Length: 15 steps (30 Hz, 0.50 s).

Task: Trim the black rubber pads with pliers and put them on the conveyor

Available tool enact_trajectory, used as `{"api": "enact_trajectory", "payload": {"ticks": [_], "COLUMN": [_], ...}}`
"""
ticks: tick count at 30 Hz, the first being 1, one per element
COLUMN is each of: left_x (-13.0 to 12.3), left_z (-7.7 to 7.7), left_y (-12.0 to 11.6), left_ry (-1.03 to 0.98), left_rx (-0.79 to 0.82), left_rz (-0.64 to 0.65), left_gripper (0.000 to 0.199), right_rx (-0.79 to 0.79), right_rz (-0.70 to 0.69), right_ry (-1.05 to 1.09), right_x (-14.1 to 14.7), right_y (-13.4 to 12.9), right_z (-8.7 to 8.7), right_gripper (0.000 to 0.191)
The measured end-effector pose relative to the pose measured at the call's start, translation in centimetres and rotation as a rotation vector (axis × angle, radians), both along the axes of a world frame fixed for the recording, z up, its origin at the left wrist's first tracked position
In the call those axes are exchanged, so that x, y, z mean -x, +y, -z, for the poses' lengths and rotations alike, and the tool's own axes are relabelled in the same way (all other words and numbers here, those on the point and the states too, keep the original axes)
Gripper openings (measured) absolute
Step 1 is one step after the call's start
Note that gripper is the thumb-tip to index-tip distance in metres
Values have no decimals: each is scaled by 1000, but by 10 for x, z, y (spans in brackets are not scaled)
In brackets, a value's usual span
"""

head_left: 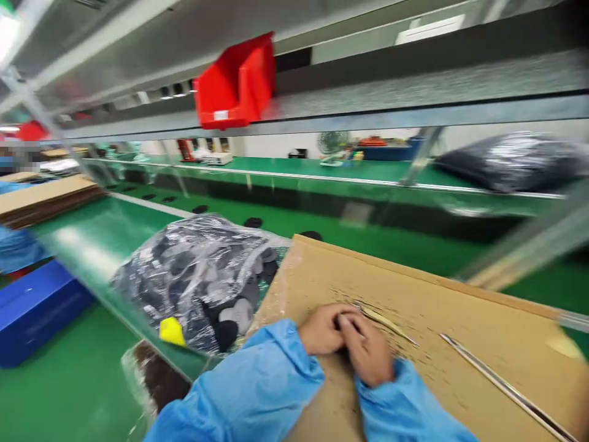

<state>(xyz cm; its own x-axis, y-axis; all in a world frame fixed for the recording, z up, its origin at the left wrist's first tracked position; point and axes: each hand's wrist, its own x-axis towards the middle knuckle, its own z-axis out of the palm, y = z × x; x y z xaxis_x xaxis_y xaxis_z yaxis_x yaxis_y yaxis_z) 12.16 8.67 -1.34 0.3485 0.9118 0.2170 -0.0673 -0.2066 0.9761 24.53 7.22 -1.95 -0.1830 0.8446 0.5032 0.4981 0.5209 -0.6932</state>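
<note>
Both hands are together above a brown cardboard sheet (460, 368), in blue sleeves. My left hand (324, 328) has its fingers curled and meets my right hand (368, 350), whose fingers are bent too. Something dark and small shows between them, too hidden to name. Just beyond the fingers lies a thin tool with a yellowish handle (389, 322), among small dark scraps. To the right, a long metal strip (506, 387) rests on the cardboard. Left of the hands is a clear plastic bag (184, 264) with dark and grey round pieces.
A red bin (237, 86) hangs from the shelf rail above. Black discs (253, 222) lie along the green belt behind the cardboard. A yellow object (172, 331) is at the bag's front, a blue box (41, 307) at far left, and a dark wrapped bundle (510, 162) at right rear.
</note>
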Motion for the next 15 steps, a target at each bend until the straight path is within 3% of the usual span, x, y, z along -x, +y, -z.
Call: {"api": "enact_trajectory", "payload": {"ticks": [7, 12, 15], "left_x": [5, 10, 16], "left_z": [-4, 13, 28], "left_y": [-7, 2, 8], "left_ry": [101, 291, 412], "left_rx": [75, 39, -69], "left_rz": [81, 65, 25], "left_gripper": [42, 55, 51], "right_rx": [131, 164, 218], "right_rz": [178, 214, 244], "right_ry": [0, -110, -95], "right_x": [12, 9, 9], "right_y": [-14, -15, -14], "right_z": [-8, -2, -1], "right_gripper": [20, 18, 21]}}
